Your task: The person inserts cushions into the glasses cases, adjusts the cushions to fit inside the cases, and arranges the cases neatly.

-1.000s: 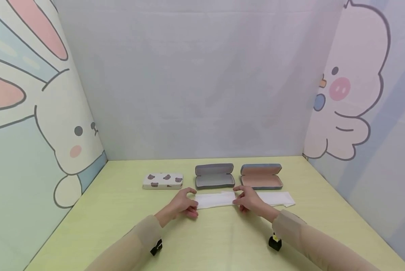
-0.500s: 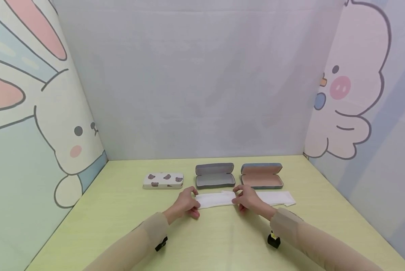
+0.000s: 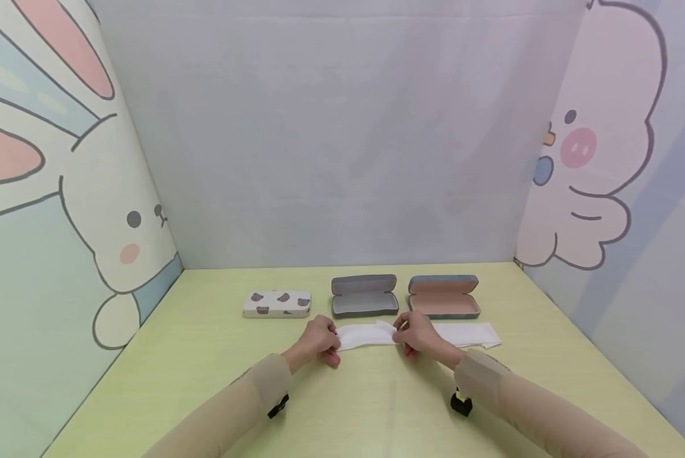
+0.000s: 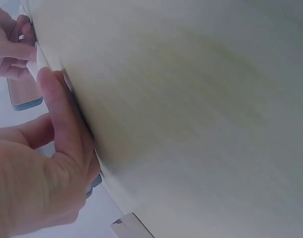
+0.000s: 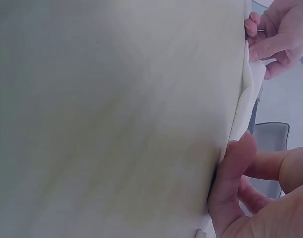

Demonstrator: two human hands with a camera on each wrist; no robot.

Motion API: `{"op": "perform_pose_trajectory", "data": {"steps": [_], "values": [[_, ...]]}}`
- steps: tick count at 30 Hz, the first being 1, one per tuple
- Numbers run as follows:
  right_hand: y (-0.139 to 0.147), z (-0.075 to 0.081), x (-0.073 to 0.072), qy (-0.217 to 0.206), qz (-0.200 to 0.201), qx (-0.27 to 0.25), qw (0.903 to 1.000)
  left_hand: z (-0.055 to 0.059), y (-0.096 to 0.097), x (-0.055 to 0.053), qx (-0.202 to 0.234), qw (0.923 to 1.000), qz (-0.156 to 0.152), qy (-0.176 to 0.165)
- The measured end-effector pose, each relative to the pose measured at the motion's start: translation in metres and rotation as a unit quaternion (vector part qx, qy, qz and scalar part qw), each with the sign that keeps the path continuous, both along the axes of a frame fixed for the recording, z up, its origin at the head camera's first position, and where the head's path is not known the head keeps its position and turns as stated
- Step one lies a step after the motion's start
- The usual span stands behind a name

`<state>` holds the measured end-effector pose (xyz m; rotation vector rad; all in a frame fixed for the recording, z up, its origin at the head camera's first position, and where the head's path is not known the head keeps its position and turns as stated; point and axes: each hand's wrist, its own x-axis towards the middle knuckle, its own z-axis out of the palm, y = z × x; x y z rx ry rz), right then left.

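Observation:
A folded strip of white cloth (image 3: pixel 366 334) lies across the yellow table, its middle bulging slightly upward. My left hand (image 3: pixel 318 341) pinches the strip's left end between thumb and fingers. At the other end, my right hand (image 3: pixel 422 335) pinches the cloth too. To the right of that hand extends another stretch of white cloth (image 3: pixel 469 334); my hand hides whether the two pieces join. Behind the strip stands an open grey glasses case (image 3: pixel 365 305). The right wrist view shows the cloth (image 5: pixel 248 94) creased and raised between both hands.
An open blue glasses case (image 3: pixel 444 306) with a pinkish lining stands at the right of the grey one. A closed white case (image 3: pixel 277 304) with brown bear prints lies to the left. Cartoon-printed curtains border the yellow table (image 3: pixel 371 394) at both sides.
My left hand has shifted slightly to the right along with its end of the cloth, and the strip now buckles upward. The right hand has stayed nearly in place.

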<state>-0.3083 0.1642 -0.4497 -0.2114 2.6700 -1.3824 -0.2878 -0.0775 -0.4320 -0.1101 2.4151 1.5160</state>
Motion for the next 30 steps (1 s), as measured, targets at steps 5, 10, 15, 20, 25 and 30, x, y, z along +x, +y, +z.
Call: {"op": "perform_pose_trajectory", "data": {"steps": [5,10,15,20,25,30], "values": [[0.000,0.002,0.000,-0.007,0.000,-0.017,0.9998,0.003,-0.004,-0.002,0.018,0.9997,-0.015,-0.004],[0.001,0.009,-0.005,-0.036,-0.002,-0.055,0.9978,0.007,-0.008,-0.010,0.022,0.9992,-0.032,-0.005],[0.002,0.021,-0.013,-0.058,-0.003,-0.077,0.9954,0.013,-0.013,-0.026,0.063,0.9973,-0.030,-0.023],[0.004,0.030,-0.027,-0.075,-0.006,-0.096,0.9926,0.023,-0.016,-0.042,0.102,0.9937,-0.024,-0.040],[0.006,0.033,-0.040,-0.086,-0.020,-0.100,0.9910,0.024,-0.015,-0.056,0.116,0.9920,-0.015,-0.049],[0.005,0.030,-0.050,-0.104,-0.032,-0.124,0.9864,0.020,-0.013,-0.067,0.132,0.9896,0.002,-0.057]]}}
